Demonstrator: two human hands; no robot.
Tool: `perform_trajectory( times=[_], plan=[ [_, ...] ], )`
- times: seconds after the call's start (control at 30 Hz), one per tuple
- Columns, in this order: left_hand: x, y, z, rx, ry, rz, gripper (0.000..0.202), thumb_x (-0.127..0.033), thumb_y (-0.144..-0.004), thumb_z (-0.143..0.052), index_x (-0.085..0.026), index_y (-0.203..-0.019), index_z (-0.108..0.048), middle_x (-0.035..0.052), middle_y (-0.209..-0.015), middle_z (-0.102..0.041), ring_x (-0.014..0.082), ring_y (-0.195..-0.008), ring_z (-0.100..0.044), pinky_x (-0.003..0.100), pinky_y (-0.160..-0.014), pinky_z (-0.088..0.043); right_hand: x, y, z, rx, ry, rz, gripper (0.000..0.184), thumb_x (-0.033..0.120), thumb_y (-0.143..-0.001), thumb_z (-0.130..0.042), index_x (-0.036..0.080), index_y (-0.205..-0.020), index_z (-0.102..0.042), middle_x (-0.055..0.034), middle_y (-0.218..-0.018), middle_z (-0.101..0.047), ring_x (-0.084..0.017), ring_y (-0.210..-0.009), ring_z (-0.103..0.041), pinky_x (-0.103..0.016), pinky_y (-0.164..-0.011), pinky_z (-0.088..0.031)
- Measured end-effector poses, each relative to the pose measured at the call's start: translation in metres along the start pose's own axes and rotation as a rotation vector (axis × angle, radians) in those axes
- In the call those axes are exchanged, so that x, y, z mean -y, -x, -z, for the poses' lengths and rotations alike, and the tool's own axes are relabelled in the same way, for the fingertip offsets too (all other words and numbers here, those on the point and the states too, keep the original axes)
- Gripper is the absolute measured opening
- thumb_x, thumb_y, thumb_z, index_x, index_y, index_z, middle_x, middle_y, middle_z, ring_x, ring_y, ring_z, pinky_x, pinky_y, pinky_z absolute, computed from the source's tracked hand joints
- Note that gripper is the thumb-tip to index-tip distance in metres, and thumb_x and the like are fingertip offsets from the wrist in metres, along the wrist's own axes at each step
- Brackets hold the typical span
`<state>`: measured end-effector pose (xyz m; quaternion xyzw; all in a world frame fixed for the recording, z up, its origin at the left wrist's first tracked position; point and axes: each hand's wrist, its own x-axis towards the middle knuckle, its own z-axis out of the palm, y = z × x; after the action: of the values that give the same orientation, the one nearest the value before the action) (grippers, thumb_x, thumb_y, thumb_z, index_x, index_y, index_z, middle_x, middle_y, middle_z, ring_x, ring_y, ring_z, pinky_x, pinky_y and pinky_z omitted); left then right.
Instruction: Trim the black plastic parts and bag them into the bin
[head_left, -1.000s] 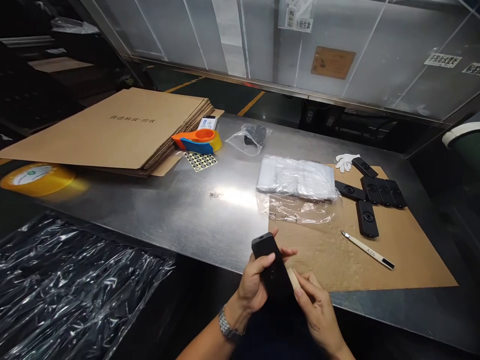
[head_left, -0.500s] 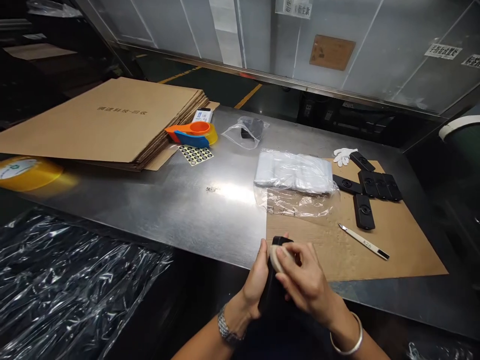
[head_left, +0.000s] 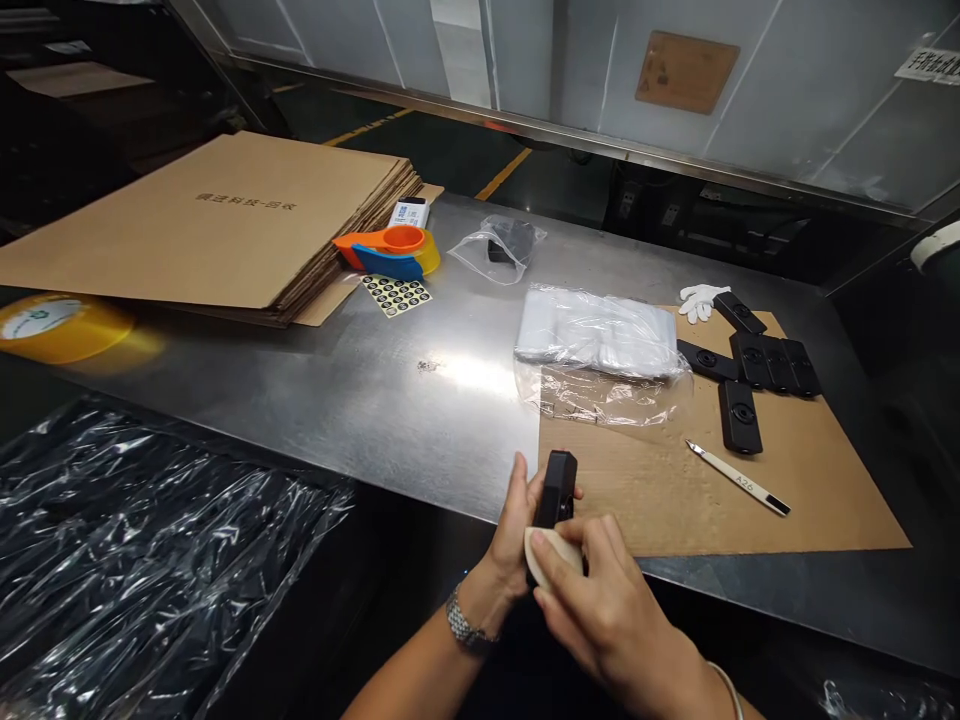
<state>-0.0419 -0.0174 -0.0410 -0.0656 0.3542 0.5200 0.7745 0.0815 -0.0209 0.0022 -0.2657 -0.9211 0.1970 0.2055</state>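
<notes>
My left hand point(head_left: 512, 535) is wrapped round a black rectangular plastic case point(head_left: 558, 485), tilted upright in front of the table edge. Pinched in my right hand point(head_left: 596, 590) is a flat, cream-coloured pad point(head_left: 553, 556), pressed against the lower part of that case. My fingers and the pad hide much of the case. On a cardboard sheet point(head_left: 622, 510) beyond my hands lie several similar black cases point(head_left: 741, 415), each with a round feature on its face. A white pen-like knife point(head_left: 739, 478) marked A26 rests on the same sheet.
A plastic-wrapped white bundle point(head_left: 596, 333) overlaps the cardboard sheet. Behind it are a white glove point(head_left: 701, 302) and a clear bag point(head_left: 506, 248) with a black item. Flat cartons point(head_left: 247, 220), an orange-blue tape dispenser point(head_left: 390, 250), a sticker sheet point(head_left: 396, 295) and yellow tape point(head_left: 64, 328) sit left.
My right hand has moved the cream pad down along the black case, baring its upper end. My left hand still grips the case. The view has shifted slightly.
</notes>
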Motion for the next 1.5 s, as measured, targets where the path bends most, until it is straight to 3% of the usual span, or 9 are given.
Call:
perform_trajectory(
  times=[0.2,0.43,0.53,0.63,0.73,0.83,0.93,1.13,1.5],
  plan=[
    [-0.003,-0.003,-0.009,0.086,0.263,0.206,0.038,-0.05,-0.081,-0.049,-0.013,-0.074,-0.057,0.0033,-0.065,-0.059,0.0142,-0.054,-0.058,0.026,-0.053,-0.048,-0.004,0.019,-0.025,-0.287,-0.122,-0.081,0.056,0.007,-0.081,-0.051,0.015,-0.135,-0.038,-0.0131,-0.106,-0.042,-0.022,-0.093,-0.045,-0.039,-0.073,-0.048],
    [-0.013,0.0,-0.015,0.076,0.362,0.24,0.048,-0.051,-0.087,-0.033,-0.01,-0.071,-0.053,0.0013,-0.056,-0.047,0.0068,-0.045,-0.045,0.015,-0.041,-0.041,-0.018,0.04,-0.043,-0.468,0.1,0.151,0.051,0.008,-0.073,-0.062,0.016,-0.122,-0.052,-0.012,-0.111,-0.042,-0.024,-0.099,-0.047,-0.036,-0.071,-0.052],
    [-0.019,0.005,-0.015,0.065,0.337,0.104,0.047,-0.045,-0.09,-0.026,-0.011,-0.074,-0.053,0.0039,-0.064,-0.051,0.007,-0.047,-0.044,0.015,-0.041,-0.04,-0.045,0.053,-0.046,-0.494,0.224,0.144,0.053,0.007,-0.071,-0.065,0.018,-0.121,-0.053,-0.0106,-0.108,-0.046,-0.022,-0.097,-0.05,-0.033,-0.072,-0.052],
    [-0.018,0.009,-0.016,0.028,0.118,0.01,0.041,-0.045,-0.088,-0.037,-0.011,-0.077,-0.057,0.0043,-0.065,-0.054,0.0093,-0.05,-0.048,0.019,-0.046,-0.042,-0.084,0.056,-0.041,-0.476,0.285,-0.072,0.051,0.012,-0.077,-0.061,0.02,-0.126,-0.049,-0.0111,-0.105,-0.049,-0.023,-0.094,-0.05,-0.038,-0.074,-0.05],
    [-0.011,0.013,-0.018,0.065,-0.154,-0.174,0.028,-0.034,-0.077,-0.062,-0.013,-0.095,-0.059,0.0042,-0.075,-0.06,0.0131,-0.064,-0.057,0.023,-0.063,-0.047,-0.124,0.048,-0.03,-0.424,0.291,-0.298,0.04,0.024,-0.083,-0.055,0.019,-0.122,-0.053,-0.0124,-0.101,-0.052,-0.025,-0.093,-0.049,-0.043,-0.077,-0.048],
    [-0.003,0.015,-0.017,0.144,-0.392,-0.328,0.043,-0.024,-0.069,-0.072,-0.017,-0.108,-0.056,0.0071,-0.098,-0.063,0.0213,-0.092,-0.058,0.03,-0.084,-0.044,-0.142,0.037,-0.017,-0.383,0.273,-0.382,0.034,0.033,-0.086,-0.051,0.017,-0.115,-0.059,-0.0124,-0.097,-0.054,-0.027,-0.094,-0.048,-0.05,-0.079,-0.045],
    [0.0,0.017,-0.014,0.1,-0.593,-0.383,0.044,-0.023,-0.067,-0.073,-0.017,-0.106,-0.055,0.0081,-0.107,-0.061,0.0248,-0.103,-0.053,0.034,-0.089,-0.04,-0.123,0.027,-0.004,-0.37,0.188,-0.387,0.03,0.031,-0.088,-0.047,0.018,-0.113,-0.058,-0.0126,-0.106,-0.052,-0.025,-0.099,-0.049,-0.046,-0.083,-0.045],
    [0.003,0.027,-0.012,0.209,-0.819,-0.407,0.041,-0.021,-0.068,-0.071,-0.017,-0.105,-0.054,0.0074,-0.106,-0.06,0.0233,-0.103,-0.052,0.032,-0.09,-0.038,-0.059,0.015,0.013,-0.126,-0.601,-0.35,0.02,0.028,-0.087,-0.051,0.021,-0.105,-0.056,-0.0044,-0.094,-0.054,-0.011,-0.068,-0.055,-0.024,-0.06,-0.049],
    [0.004,0.038,-0.017,0.28,-0.91,-0.328,0.031,-0.022,-0.073,-0.067,-0.018,-0.101,-0.053,0.0058,-0.092,-0.059,0.0198,-0.088,-0.053,0.029,-0.078,-0.041,-0.057,0.018,0.016,-0.05,-0.996,-0.419,0.014,0.027,-0.084,-0.056,0.02,-0.095,-0.059,-0.0007,-0.086,-0.045,-0.008,-0.061,-0.054,-0.021,-0.051,-0.052]
  ],
)
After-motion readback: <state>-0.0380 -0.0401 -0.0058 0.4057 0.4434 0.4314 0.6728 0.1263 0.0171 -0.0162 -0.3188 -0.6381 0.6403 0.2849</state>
